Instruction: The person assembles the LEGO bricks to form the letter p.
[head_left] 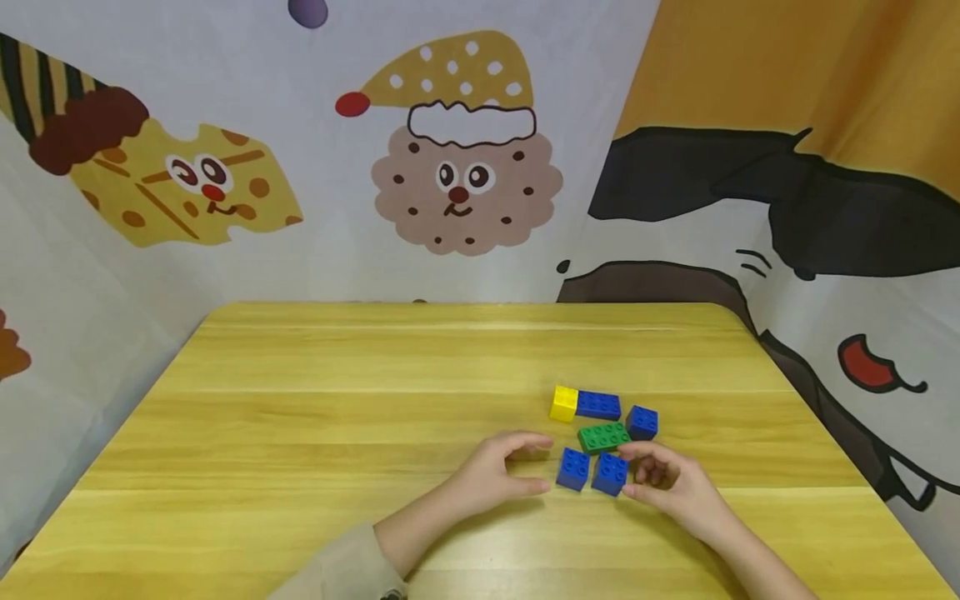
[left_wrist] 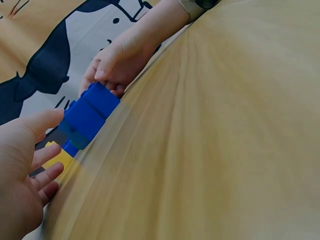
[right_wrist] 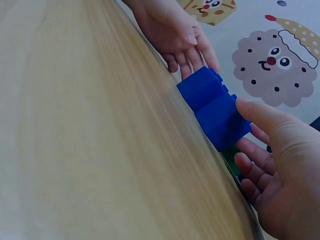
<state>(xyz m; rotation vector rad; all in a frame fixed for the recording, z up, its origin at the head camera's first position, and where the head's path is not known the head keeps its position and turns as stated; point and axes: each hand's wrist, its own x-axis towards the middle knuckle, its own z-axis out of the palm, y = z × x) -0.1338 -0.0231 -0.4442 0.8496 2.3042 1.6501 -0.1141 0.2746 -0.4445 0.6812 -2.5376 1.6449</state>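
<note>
My right hand point(head_left: 686, 496) is at the right side of a blue brick point(head_left: 611, 474), thumb and index finger pinching its edges; in the right wrist view the thumb point(right_wrist: 260, 115) meets that brick point(right_wrist: 222, 122). Another blue brick point(head_left: 573, 469) stands just to its left. My left hand point(head_left: 491, 475) is beside this one, fingers spread and bent slightly, a small gap between fingertips and brick. A green brick point(head_left: 603, 437) lies behind the two blue ones. In the left wrist view the left hand point(left_wrist: 25, 170) holds nothing.
Behind the green brick lie a yellow brick point(head_left: 564, 403) and a long blue brick point(head_left: 599, 405), side by side. One more blue brick point(head_left: 642, 423) stands at the green brick's right end. The wooden table point(head_left: 300, 417) ends at a patterned cloth point(head_left: 300, 275).
</note>
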